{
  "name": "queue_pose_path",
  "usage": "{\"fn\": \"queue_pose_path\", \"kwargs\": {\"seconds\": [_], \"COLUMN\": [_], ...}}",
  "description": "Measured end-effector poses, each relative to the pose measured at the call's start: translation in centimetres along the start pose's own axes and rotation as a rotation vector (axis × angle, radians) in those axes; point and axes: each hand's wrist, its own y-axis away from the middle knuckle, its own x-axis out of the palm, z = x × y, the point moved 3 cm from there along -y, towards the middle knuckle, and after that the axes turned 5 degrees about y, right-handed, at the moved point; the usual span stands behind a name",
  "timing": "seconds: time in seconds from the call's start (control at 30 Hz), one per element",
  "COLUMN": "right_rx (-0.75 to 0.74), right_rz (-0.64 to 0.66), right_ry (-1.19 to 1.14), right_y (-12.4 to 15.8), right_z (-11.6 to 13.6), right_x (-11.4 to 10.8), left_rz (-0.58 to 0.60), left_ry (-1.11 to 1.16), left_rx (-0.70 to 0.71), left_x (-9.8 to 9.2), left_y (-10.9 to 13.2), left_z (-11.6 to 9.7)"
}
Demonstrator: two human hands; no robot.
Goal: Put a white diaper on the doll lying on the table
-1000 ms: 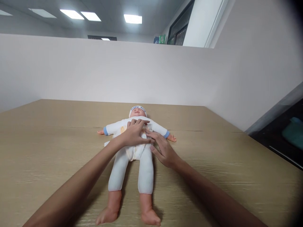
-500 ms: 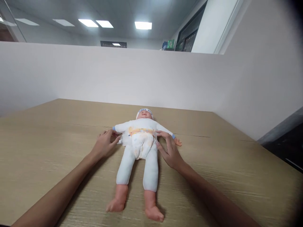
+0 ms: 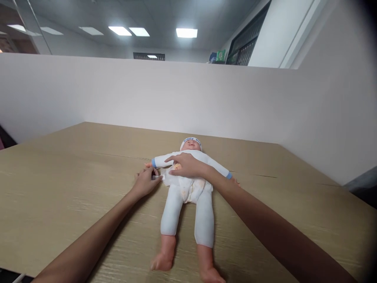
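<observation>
Nearest me, the doll (image 3: 204, 216) lies on its back in the middle of the table (image 3: 73, 184), with its bare plastic feet toward the near edge and its head toward the far edge. My left hand (image 3: 145, 182) rests on the table just beside the doll's waist, thumb and fingers pinched on the white diaper tab (image 3: 156, 177). My right hand (image 3: 184, 165) reaches across and lies open and flat on the doll's belly at the top of the diaper (image 3: 191, 188), gripping nothing. I judge the doll light, with a soft stuffed body and stiff feet and head. The torso looks the surest place to hold, since the limp legs would flop. The tab looks thin and likely to slip. Beyond the head stands a white partition wall (image 3: 176, 98).
</observation>
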Motion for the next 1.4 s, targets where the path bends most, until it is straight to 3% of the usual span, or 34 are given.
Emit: {"fn": "queue_pose_path", "kwargs": {"seconds": [0.17, 0.27, 0.33, 0.4, 0.47, 0.73, 0.8, 0.87, 0.93, 1.0, 1.1, 1.2, 1.4], "right_rx": [-0.015, -0.175, -0.324, -0.384, -0.355, -0.304, -0.291, -0.228, -0.091, 0.072, 0.207, 0.213, 0.231], "right_rz": [-0.039, -0.094, -0.035, 0.092, 0.153, 0.021, -0.080, -0.265, -0.463, -0.568, -0.507, -0.460, -0.430], "right_ry": [0.076, 0.068, 0.025, -0.004, -0.013, 0.092, 0.101, 0.089, 0.080, 0.055, -0.066, -0.219, -0.391], "right_y": [-1.8, -1.4, -0.7, -0.1, 0.1, 0.1, 0.7, 2.0, 3.7, 5.3, 6.8, 7.0, 6.6], "right_z": [0.1, 1.2, 1.9, 2.1, 1.6, 1.1, 1.4, 1.4, 1.1, 0.5, -0.5, -1.2, -1.6], "right_x": [-0.3, -1.1, -1.5, -1.2, -0.7, 0.9, 0.1, -0.9, -1.8, -2.0, -1.0, -0.1, 0.4], "left_rz": [0.019, 0.022, 0.008, -0.014, -0.027, 0.064, 0.092, 0.101, 0.097, 0.098, 0.101, 0.128, 0.222], "left_ry": [0.347, 0.513, 0.583, 0.628, 0.675, 0.757, 0.754, 0.746, 0.727, 0.705, 0.674, 0.660, 0.712], "left_rx": [0.013, 0.037, 0.047, 0.055, 0.072, 0.171, 0.168, 0.164, 0.167, 0.176, 0.206, 0.268, 0.386], "left_x": [0.6, 1.0, 1.1, 1.1, 1.0, 1.4, 1.6, 1.9, 2.2, 2.8, 3.8, 4.7, 5.1], "left_y": [-0.5, -0.6, -0.6, -0.5, -0.6, -0.6, -0.4, -0.3, -0.2, -0.1, 0.1, 0.3, 0.7], "left_z": [-0.2, -0.5, -0.7, -1.0, -1.3, -4.4, -5.4, -6.2, -7.1, -7.9, -8.9, -9.3, -7.3]}}
